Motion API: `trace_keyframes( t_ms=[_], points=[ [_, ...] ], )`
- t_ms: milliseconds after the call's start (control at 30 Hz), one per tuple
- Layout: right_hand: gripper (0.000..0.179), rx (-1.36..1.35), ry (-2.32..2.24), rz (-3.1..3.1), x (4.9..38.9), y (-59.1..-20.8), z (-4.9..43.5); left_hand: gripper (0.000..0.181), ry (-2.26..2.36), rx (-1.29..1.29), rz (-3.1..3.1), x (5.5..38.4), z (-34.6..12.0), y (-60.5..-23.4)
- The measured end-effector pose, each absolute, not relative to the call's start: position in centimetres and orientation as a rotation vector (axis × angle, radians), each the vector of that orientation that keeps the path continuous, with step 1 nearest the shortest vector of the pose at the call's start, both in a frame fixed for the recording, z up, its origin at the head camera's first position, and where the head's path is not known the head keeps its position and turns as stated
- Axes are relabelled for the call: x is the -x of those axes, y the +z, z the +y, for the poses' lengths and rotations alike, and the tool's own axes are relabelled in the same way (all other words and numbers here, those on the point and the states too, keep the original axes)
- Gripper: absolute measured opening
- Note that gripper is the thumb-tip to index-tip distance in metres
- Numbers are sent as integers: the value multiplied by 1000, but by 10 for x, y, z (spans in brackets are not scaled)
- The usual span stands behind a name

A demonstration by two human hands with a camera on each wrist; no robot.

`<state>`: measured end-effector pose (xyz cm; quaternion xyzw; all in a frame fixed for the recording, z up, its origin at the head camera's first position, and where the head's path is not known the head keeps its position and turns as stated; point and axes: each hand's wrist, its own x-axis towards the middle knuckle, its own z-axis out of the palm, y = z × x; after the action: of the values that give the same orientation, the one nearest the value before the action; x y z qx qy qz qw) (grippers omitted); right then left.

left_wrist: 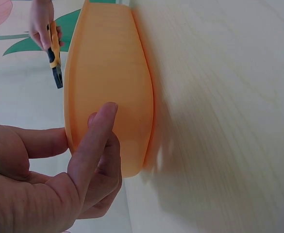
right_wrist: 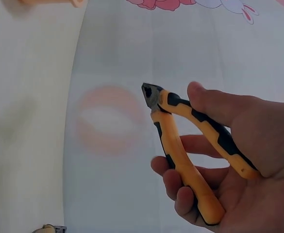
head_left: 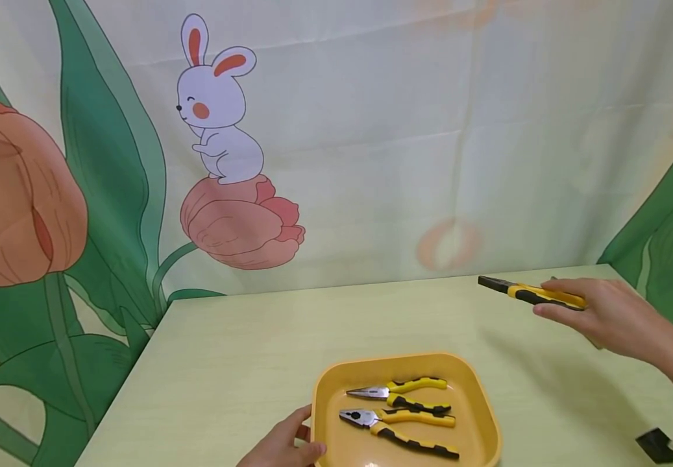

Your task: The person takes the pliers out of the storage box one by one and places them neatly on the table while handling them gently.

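Note:
My left hand [head_left: 286, 441] pinches the left rim of a yellow-orange tray [head_left: 490, 421], thumb at the rim and fingers against the outer wall in the left wrist view. Inside the tray lie needle-nose pliers [head_left: 378, 392] and, nearer me, combination pliers [head_left: 365, 418], both with yellow and black handles and their heads pointing left. Raised over the right side of the table, my right hand [head_left: 611, 314] grips another pair of pliers [right_wrist: 173, 141] by its yellow and black handles. Its handles are spread, with the thumb on one and curled fingers around the other; the head points left.
The pale wood-grain table [head_left: 243, 363] ends at a hanging cloth [head_left: 359, 162] printed with a rabbit and tulips. A small tan and dark object [right_wrist: 49, 229], mostly cut off, shows at the bottom of the right wrist view. A black piece [head_left: 656, 446] sits at the right sleeve.

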<state>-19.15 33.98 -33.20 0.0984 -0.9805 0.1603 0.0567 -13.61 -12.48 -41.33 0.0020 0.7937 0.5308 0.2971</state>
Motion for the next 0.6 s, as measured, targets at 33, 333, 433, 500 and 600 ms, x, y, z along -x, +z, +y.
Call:
trace_keyframes(
  t_ms=[33,333,433,500,600],
  points=[
    [65,-289,472,-2963,192,-333,340,63,1414,-9,2107,136,-125,-413],
    [67,-167,487,-2885,196,-344,338,64,1432,-21,2089,135,-127,-413],
    [68,-125,514,-2881,196,-344,337,64,1425,-10,2094,135,-126,-413],
    [71,-82,529,-2889,197,-344,336,63,1416,3,2101,135,-125,-413],
    [74,-24,548,-2907,198,-344,336,62,1410,9,2109,135,-125,-413]
  ],
)
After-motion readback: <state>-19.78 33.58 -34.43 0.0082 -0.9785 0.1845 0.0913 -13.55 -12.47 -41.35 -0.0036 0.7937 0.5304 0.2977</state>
